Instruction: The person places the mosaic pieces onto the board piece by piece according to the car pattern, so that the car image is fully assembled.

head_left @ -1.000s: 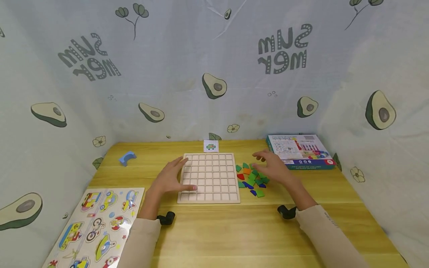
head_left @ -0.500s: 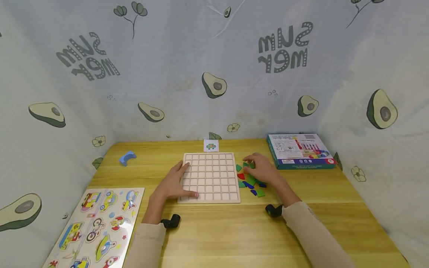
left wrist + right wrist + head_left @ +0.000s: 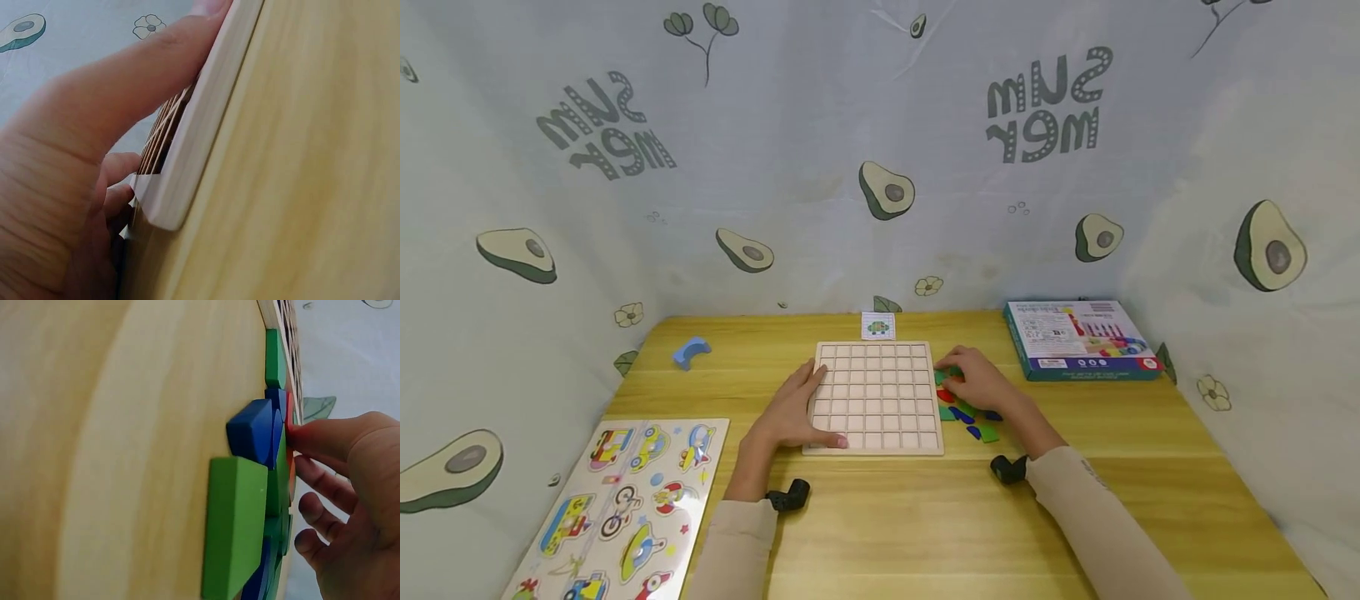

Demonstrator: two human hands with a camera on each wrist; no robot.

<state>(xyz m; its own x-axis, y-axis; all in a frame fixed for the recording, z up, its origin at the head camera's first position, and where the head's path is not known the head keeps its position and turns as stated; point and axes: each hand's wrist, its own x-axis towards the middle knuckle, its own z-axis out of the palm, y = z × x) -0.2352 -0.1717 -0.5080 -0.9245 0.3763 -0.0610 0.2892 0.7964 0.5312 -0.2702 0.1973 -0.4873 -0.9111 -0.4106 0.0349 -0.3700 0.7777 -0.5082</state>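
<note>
A square wooden grid board (image 3: 880, 393) lies flat in the middle of the table. My left hand (image 3: 790, 412) rests along its left side, thumb laid over the near corner. In the left wrist view the thumb (image 3: 119, 87) presses on the board's rim (image 3: 206, 119). My right hand (image 3: 983, 383) is over a heap of coloured blocks beside the board's right edge, fingertips spread apart. The right wrist view has its thumb touching a red block (image 3: 289, 409); the index fingertip is hidden. Lime green (image 3: 234, 525) and blue (image 3: 251, 431) blocks lie nearer that camera.
A small card (image 3: 878, 326) with a turtle-like picture lies behind the board. To the right rear is a flat box (image 3: 1081, 340). A picture puzzle board (image 3: 617, 508) occupies the left front, and a blue arch-shaped piece (image 3: 691, 352) is at the left rear.
My right hand has moved left and down from beside the box to the blocks by the board's right edge. The left thumb has slid slightly toward the board's near edge.
</note>
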